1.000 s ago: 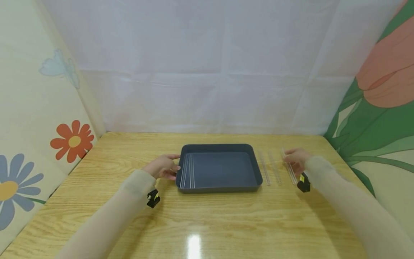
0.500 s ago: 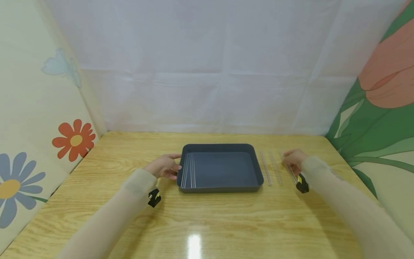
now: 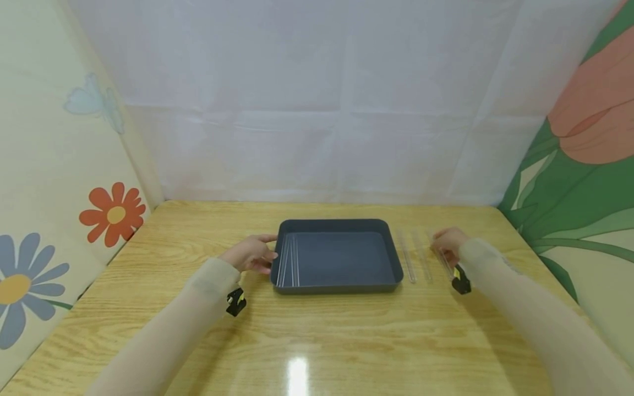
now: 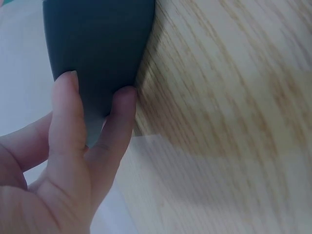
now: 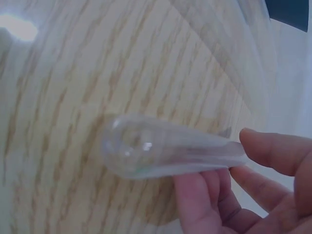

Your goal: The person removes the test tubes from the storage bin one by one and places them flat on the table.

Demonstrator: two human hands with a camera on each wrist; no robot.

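Note:
A dark grey rectangular tray (image 3: 346, 289) lies on the table. My left hand (image 3: 249, 254) is at its left end, with fingertips (image 4: 67, 90) touching the outer wall. Inside the tray, along its left side, lie clear tubes (image 3: 295, 261). To the right of the tray, my right hand (image 3: 449, 243) pinches a clear test tube (image 5: 146, 146) between thumb and fingers, its rounded end toward the wrist. Two more clear test tubes, a nearer one (image 3: 407, 257) and a farther one (image 3: 422, 257), lie between the tray and this hand.
The wooden table (image 3: 317, 324) reaches back to a white cloth (image 3: 317, 137). Flower-printed panels stand at the left (image 3: 44, 165) and right (image 3: 589, 192). A black wrist device (image 3: 236, 302) sits on the left arm and another device (image 3: 461, 279) on the right.
The fingers of my right hand have drawn in around the test tube, and that hand has shifted slightly left. The left hand stays against the tray.

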